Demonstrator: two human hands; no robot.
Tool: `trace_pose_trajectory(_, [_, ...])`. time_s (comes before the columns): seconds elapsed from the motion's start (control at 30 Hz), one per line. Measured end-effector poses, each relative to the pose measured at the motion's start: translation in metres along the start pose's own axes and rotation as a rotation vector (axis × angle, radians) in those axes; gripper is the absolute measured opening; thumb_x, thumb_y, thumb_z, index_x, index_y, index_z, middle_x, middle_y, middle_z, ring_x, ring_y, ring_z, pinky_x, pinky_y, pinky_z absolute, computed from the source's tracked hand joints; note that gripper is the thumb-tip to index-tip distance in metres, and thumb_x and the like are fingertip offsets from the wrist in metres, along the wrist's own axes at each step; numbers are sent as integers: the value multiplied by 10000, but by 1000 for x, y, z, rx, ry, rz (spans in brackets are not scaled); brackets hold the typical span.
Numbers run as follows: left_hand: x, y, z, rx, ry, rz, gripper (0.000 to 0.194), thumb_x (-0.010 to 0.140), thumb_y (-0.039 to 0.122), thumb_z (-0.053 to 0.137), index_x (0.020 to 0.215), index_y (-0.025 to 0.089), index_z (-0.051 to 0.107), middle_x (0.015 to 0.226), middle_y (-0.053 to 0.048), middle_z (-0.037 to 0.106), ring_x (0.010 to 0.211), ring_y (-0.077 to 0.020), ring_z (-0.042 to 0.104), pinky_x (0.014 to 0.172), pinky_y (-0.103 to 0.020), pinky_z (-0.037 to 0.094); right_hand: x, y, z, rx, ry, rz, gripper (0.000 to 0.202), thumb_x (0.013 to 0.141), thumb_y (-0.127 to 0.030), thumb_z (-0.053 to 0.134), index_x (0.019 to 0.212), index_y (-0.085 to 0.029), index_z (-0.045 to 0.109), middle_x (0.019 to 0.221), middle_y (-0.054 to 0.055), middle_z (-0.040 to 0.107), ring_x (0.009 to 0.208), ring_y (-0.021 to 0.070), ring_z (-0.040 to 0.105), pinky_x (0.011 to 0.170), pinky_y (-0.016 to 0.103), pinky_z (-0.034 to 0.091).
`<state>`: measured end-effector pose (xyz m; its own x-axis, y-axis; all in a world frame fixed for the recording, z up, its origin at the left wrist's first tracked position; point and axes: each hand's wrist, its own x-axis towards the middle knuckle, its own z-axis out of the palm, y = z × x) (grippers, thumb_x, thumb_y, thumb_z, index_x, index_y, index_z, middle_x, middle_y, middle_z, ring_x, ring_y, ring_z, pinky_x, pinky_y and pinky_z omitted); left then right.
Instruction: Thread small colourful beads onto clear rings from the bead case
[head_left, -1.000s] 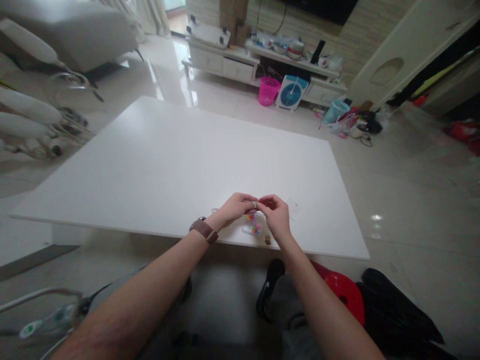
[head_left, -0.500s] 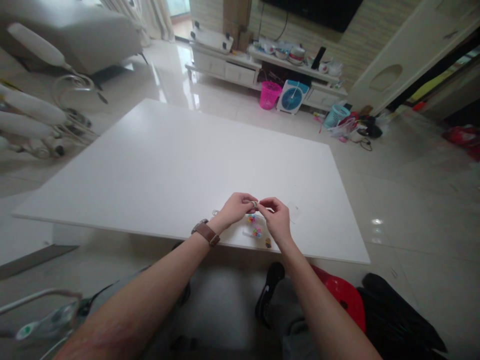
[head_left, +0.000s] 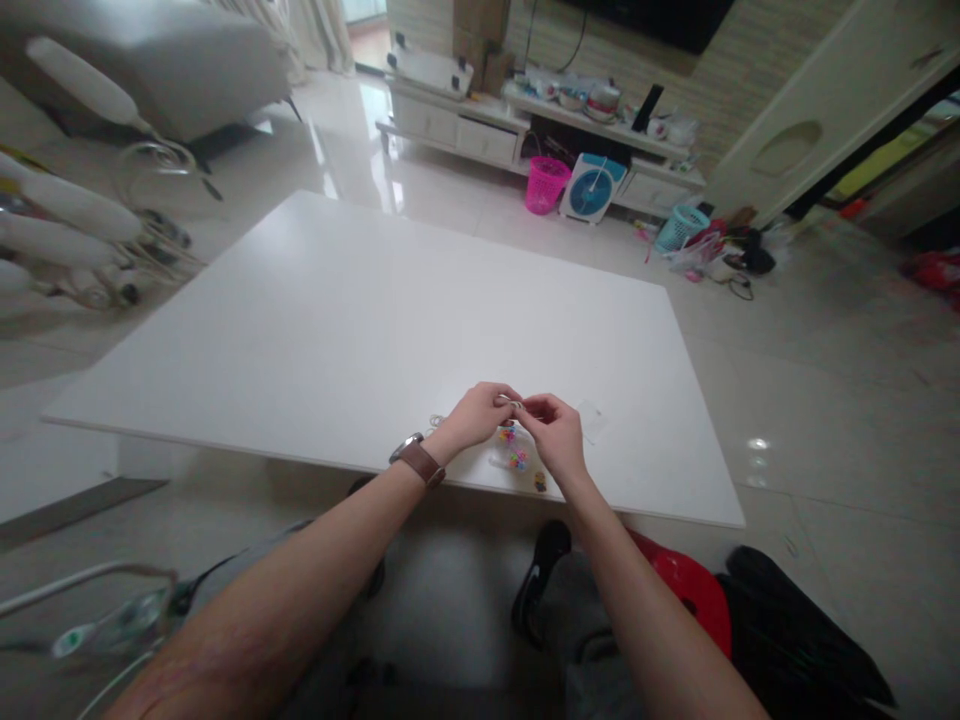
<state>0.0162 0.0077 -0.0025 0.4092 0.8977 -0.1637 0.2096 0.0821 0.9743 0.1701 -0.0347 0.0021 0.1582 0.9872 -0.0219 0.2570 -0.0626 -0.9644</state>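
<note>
Whitish cord point(head_left: 515, 404), pinched by my left fingers point(head_left: 501, 389) and right fingers point(head_left: 541, 402); I judge it light, limp, best gripped just beside them.

The person's left hand point(head_left: 484, 412) and right hand point(head_left: 556, 432) are bare, as are both forearms point(head_left: 315, 565). On the left wrist sits a watch point(head_left: 422, 462), its broad brown strap joined to a silvery case seen edge-on. Lower down show grey trousers point(head_left: 574, 600) and a black shoe point(head_left: 551, 545) with a curved white marking point(head_left: 531, 580).
</note>
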Motion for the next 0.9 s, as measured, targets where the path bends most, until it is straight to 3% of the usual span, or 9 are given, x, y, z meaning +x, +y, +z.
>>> trace_pose_trajectory(0.17, [-4, 6, -2, 157, -2, 47, 208, 841, 136, 595, 958, 127, 767, 793, -75, 771, 770, -181, 711, 692, -259, 533, 0, 0, -1, -24, -4, -3, 231, 747, -400, 765, 808, -184, 716, 767, 45, 731, 708, 187, 661, 688, 315, 526])
trace_pose_trajectory(0.27, [-5, 6, -2, 134, -38, 30, 208, 840, 163, 621, 993, 131, 758, 795, -75, 775, 769, -185, 717, 678, -254, 528, 5, 4, -7, -64, -8, -17, 213, 741, -387, 748, 794, -185, 707, 740, 34, 717, 679, 174, 637, 655, 296, 504])
trace_pose_trajectory(0.4, [-2, 1, -5, 126, -23, -12, 240, 832, 187, 659, 1054, 140, 735, 919, -101, 793, 862, -202, 738, 751, -274, 555, 14, 14, -24, -291, -79, -8, 146, 730, -329, 710, 772, -189, 703, 706, 15, 698, 655, 163, 612, 645, 286, 474])
trace_pose_trajectory(0.53, [1, 2, -22, 234, 69, -4, 235, 818, 157, 674, 1047, 146, 727, 1003, -110, 785, 936, -210, 731, 820, -293, 557, 14, 26, -33, -570, -192, -15, 80, 725, -213, 647, 773, -194, 708, 687, 2, 682, 665, 159, 614, 655, 272, 444])
trace_pose_trajectory(0.67, [0, 5, -43, 432, 143, -11, 209, 846, 131, 619, 1023, 148, 728, 1009, -106, 773, 907, -201, 721, 858, -313, 549, 8, 32, -29, -757, -294, -36, 141, 743, -128, 594, 776, -197, 712, 735, 13, 703, 697, 153, 615, 677, 259, 422])
trace_pose_trajectory(0.9, [-7, 8, -63, 589, 165, -64, 233, 857, 115, 585, 1033, 147, 734, 1024, -98, 770, 894, -192, 715, 865, -309, 550, 3, 28, -19, -909, -382, -57, 152, 799, -141, 615, 813, -185, 760, 833, 52, 702, 801, 176, 628, 747, 265, 428])
